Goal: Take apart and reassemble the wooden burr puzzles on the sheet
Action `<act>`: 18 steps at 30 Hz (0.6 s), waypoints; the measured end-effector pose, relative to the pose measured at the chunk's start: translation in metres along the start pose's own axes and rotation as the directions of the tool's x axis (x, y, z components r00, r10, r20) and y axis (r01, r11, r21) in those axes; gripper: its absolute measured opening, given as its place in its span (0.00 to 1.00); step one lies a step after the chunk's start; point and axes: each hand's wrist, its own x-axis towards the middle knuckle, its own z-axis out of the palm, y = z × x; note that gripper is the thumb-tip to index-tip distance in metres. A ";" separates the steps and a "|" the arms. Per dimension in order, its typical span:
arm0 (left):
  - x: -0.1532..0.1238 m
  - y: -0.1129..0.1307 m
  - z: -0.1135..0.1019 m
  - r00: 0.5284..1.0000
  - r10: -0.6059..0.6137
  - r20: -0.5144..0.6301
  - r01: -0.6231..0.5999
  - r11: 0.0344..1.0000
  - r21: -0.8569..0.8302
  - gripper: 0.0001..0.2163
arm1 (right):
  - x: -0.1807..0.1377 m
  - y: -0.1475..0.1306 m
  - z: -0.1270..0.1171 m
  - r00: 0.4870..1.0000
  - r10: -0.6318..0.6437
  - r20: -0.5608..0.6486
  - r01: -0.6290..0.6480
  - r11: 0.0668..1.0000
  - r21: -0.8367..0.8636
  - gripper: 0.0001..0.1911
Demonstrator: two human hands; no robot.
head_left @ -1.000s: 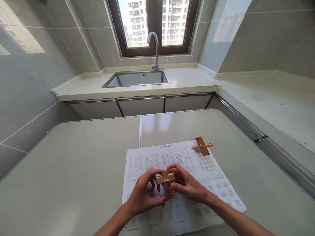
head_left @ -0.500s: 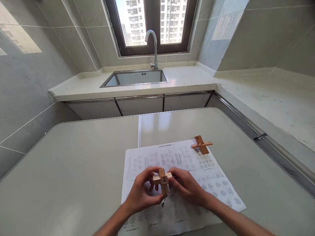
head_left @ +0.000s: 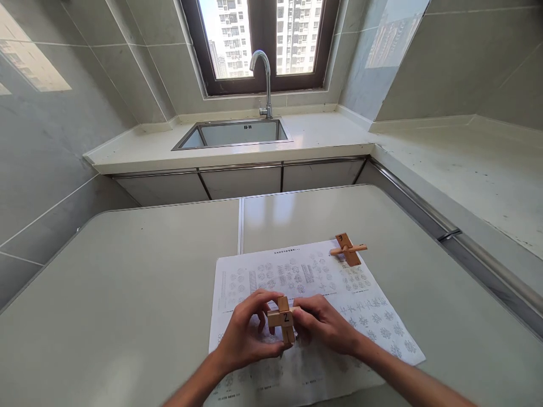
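A wooden burr puzzle (head_left: 285,319) of interlocking bars, marked "2" on the side facing me, is held just above the instruction sheet. My left hand (head_left: 248,328) grips its upright bar, with the fingertips at the top and the thumb under the bottom end. From the right, my right hand (head_left: 324,325) is closed on the end of the sideways bar; its lower fingers are curled out of sight. Beneath both hands lies the printed sheet (head_left: 254,271), covered in small puzzle diagrams.
A second wooden puzzle (head_left: 352,257), marked "3", with a rod through a flat piece, rests on the sheet's far right corner. The pale table (head_left: 139,282) has a seam down its middle. Beyond are a counter (head_left: 139,150), a sink (head_left: 237,133) and a faucet (head_left: 267,79).
The puzzle has shifted slightly right and towards me, and tilted a little. Both hands stay closed on it, and the other puzzle has not moved.
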 end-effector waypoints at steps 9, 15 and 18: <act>0.000 0.001 0.004 0.986 0.157 -0.052 -0.149 0.979 0.142 0.37 | 0.000 0.001 -0.002 0.998 0.036 0.050 -0.038 0.999 0.036 0.30; -0.002 -0.002 0.000 1.000 0.026 0.002 -0.026 0.999 0.029 0.35 | 0.000 0.007 0.001 0.989 0.109 0.099 -0.123 0.980 0.156 0.31; -0.002 -0.003 -0.004 0.992 -0.125 0.026 0.127 0.990 -0.059 0.36 | 0.003 0.006 0.003 0.991 0.130 0.034 -0.134 0.963 0.235 0.30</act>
